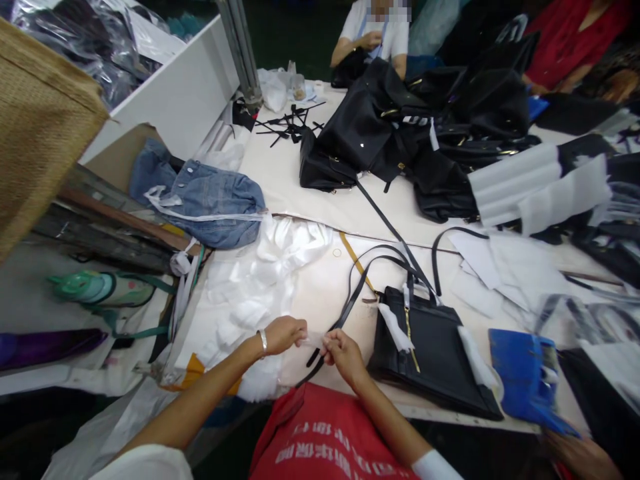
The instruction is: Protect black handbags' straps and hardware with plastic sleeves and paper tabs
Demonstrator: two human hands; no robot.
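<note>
A thin, translucent strip, perhaps plastic or tissue, stretches between my two hands near the table's front edge. My left hand, with a bracelet at its wrist, pinches one end. The other end is between the closed fingertips of my right hand. Black straps pass close behind my right hand. To the right of it lies a black handbag with a gold zip and white wrapping on parts of it. White tissue-like sheets are heaped beyond my left hand.
Several black bags pile up across the table. A denim bundle and a bottle are at left. White paper sheets and a blue pouch lie at right. A person in white sits opposite; another wears red.
</note>
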